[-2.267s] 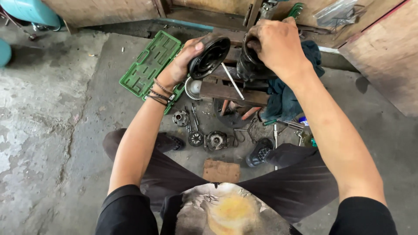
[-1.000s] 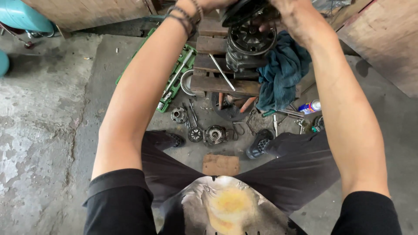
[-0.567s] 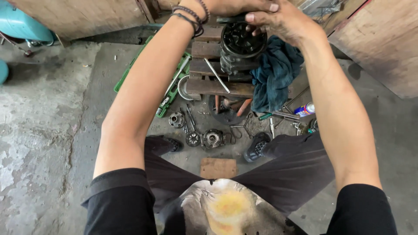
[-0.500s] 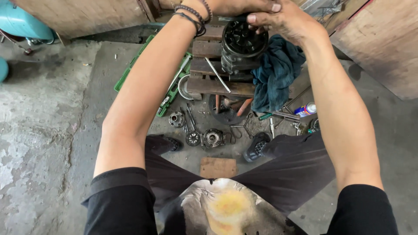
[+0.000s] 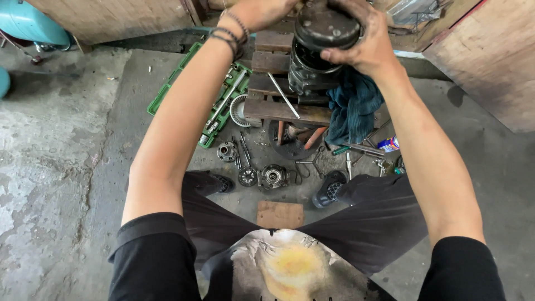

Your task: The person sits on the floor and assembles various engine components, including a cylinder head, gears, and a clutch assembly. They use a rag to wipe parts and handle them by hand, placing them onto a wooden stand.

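Both hands grip the black motor part (image 5: 323, 50) standing upright on the wooden pallet (image 5: 278, 83): right hand (image 5: 362, 42) clamps its top, left hand (image 5: 262, 11) (partly cropped) steadies behind. Next likely needs firm twisting.

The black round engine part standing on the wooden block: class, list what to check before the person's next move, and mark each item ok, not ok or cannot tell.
1. Right hand grips the black round engine part: ok.
2. Left hand on the part: cannot tell, partly out of frame.
3. Part rests on the slatted wooden block: ok.
4. Dark teal rag clear of the part: not ok, it lies against it.
5. Green plastic socket tray lies beside the block: ok.
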